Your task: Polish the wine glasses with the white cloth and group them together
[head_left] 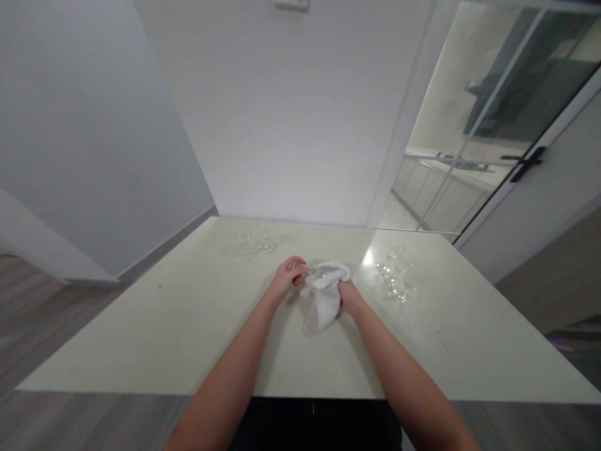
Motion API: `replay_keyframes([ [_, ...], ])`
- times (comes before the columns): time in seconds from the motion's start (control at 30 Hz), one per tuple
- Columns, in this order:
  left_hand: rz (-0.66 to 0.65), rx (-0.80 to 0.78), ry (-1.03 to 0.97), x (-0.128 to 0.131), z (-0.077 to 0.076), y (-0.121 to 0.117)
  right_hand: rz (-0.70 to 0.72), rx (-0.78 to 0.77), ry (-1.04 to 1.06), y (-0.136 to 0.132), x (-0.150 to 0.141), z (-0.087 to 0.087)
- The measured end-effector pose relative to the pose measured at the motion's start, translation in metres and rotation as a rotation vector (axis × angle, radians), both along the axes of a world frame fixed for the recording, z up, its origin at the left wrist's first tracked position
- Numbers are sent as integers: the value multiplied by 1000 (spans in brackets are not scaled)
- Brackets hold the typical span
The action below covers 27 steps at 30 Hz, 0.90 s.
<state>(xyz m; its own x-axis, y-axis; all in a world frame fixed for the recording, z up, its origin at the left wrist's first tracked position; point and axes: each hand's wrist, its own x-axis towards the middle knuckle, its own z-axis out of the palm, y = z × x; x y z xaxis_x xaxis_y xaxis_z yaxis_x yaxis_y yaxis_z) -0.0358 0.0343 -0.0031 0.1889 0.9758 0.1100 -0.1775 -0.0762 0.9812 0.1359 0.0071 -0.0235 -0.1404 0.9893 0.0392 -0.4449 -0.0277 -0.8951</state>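
My left hand (288, 275) is closed, its fingers curled round a clear glass (310, 272) whose far part runs into the white cloth (323, 304). Most of that glass is hidden by the cloth and fingers, so its full shape does not show. On the other side, my right hand (348, 296) grips the cloth, which is bunched at the top and hangs down towards the tabletop. Both hands are close together over the middle of the pale table (188, 326).
Several clear glasses (257, 241) stand at the back left of the table. Another group of clear glasses (397, 275) is to the right of my hands. A white wall (300, 125) rises behind the table, with a glass-paned door (469, 125) at the right.
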Motion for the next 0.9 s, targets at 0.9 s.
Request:
replay_keyframes([
  [0.9, 250, 442, 303, -1, -4, 0, -45, 88, -267, -1, 6, -11],
])
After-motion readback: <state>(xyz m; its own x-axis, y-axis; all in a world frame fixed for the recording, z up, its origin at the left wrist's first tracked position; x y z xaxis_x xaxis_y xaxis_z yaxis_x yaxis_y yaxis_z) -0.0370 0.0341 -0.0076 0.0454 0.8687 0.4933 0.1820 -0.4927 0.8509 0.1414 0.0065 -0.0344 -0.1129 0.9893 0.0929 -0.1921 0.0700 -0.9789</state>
